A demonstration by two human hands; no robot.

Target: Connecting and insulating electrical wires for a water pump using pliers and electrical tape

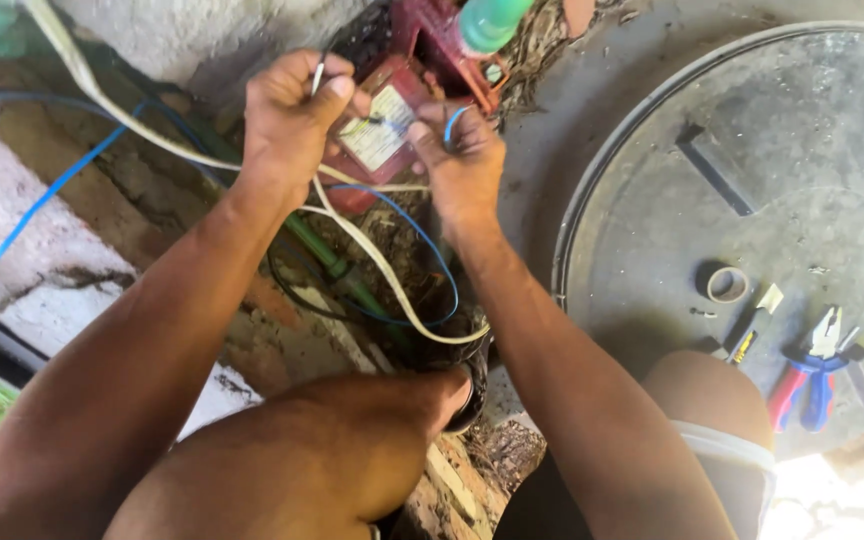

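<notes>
Two hands work at a red box.
Left hand [287,115] pinches a thin metal tool [318,75]; right hand [462,160] pinches a blue wire [452,125] beside the red box [382,130].

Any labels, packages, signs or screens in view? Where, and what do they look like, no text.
Label: stuck on the red box between the left hand and right hand; rectangular, tilted, white-cream with a green and red mark, worn and dirty.
No packages, signs or screens show.
</notes>
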